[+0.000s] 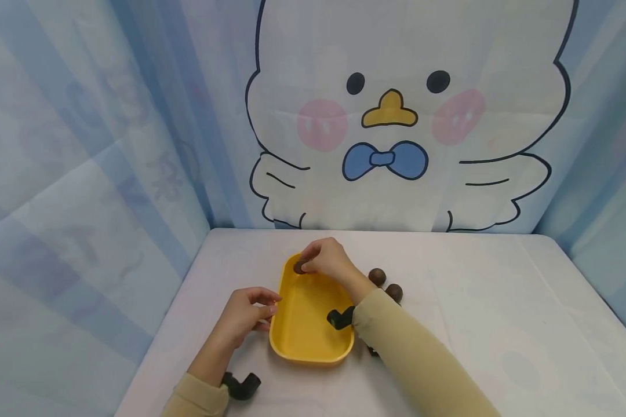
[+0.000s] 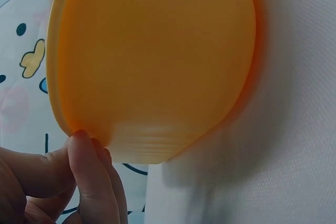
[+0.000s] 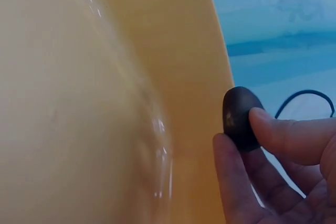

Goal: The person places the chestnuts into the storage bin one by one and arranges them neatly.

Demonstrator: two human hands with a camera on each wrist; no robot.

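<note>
Apparently little is done: one brown ball (image 1: 298, 267) is pinched between the fingers of the right hand (image 1: 331, 259) at the far left corner of the yellow tray (image 1: 313, 333), whose left side is touched by the left hand (image 1: 246, 313), grip unclear, and two loose balls (image 1: 377, 277) (image 1: 394, 292) are left on the table (image 1: 485, 330).

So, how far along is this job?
Done: the yellow tray looks ready, held by the left hand; no ball shows lying inside. In hand: the right hand pinches a brown ball at the far end. Probably left: two balls beside the tray, plus something dark partly behind the sleeve.
</note>
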